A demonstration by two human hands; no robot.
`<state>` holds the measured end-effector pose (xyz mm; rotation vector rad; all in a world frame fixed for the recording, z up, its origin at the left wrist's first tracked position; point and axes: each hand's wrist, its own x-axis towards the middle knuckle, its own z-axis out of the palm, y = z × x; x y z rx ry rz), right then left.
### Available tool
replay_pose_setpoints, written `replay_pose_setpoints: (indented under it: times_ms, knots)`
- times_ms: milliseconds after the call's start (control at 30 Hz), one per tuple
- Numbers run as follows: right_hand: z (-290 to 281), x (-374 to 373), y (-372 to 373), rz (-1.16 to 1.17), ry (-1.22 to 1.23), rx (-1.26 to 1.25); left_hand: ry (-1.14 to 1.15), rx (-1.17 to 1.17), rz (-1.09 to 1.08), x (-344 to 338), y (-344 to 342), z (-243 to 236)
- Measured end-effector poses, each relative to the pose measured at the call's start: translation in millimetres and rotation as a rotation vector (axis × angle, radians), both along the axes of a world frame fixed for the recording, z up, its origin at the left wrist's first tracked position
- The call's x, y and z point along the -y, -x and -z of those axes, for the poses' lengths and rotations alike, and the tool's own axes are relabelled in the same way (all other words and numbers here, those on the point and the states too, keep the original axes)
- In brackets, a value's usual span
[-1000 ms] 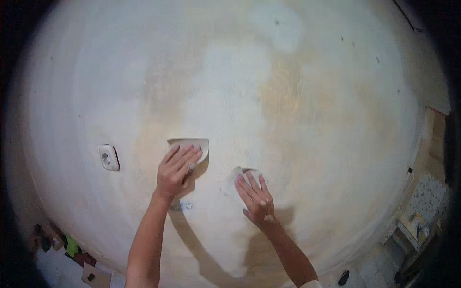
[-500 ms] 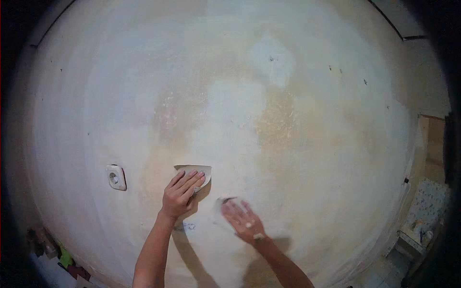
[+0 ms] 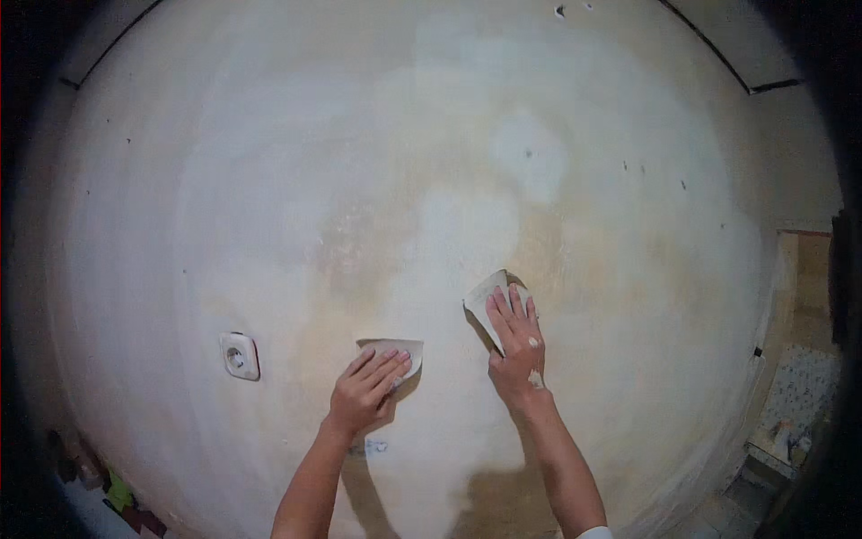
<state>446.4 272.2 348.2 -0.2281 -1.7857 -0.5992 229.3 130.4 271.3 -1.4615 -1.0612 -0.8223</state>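
My left hand [image 3: 359, 395] lies against the wall, fingers close together, holding a pale sheet of sandpaper [image 3: 414, 354] under them. Part of that sheet stands out above and to the right of the fingertips. Higher and to the right, my right hand [image 3: 517, 361] presses a second sheet of sandpaper [image 3: 482, 297] to the wall [image 3: 467, 225], its fingers stretched up over it. One corner of this sheet lifts off and casts a shadow. Pale smears mark the back of my right hand. The rough faces of both sheets are turned from view.
A white wall socket [image 3: 239, 357] sits left of my left hand. The wall is patchy white and tan, with small holes toward the upper right. Assorted items [image 3: 118, 492] lie at the lower left. A doorway [image 3: 808, 278] and a speckled panel [image 3: 799, 386] are at the right.
My right hand has swept upward and to the right with its sandpaper. My left hand keeps its place on the wall, while the whole view has shifted slightly.
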Motion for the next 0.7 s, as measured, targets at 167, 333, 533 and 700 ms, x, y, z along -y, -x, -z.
replay_pose_setpoints:
  times_ms: [167,333,533,700]
  knots:
    - [-44,10,4,0.045,-0.022,0.025,0.017,0.036,0.059,4,5,2]
    - [-88,14,18,0.081,-0.051,-0.036,0.021,0.014,0.069,8,4,-4]
    - [-109,21,40,-0.010,-0.077,0.035,0.021,-0.016,0.062,12,4,-6]
    - [-111,-25,34,-0.094,0.055,-0.195,0.042,0.035,0.118,10,2,-4]
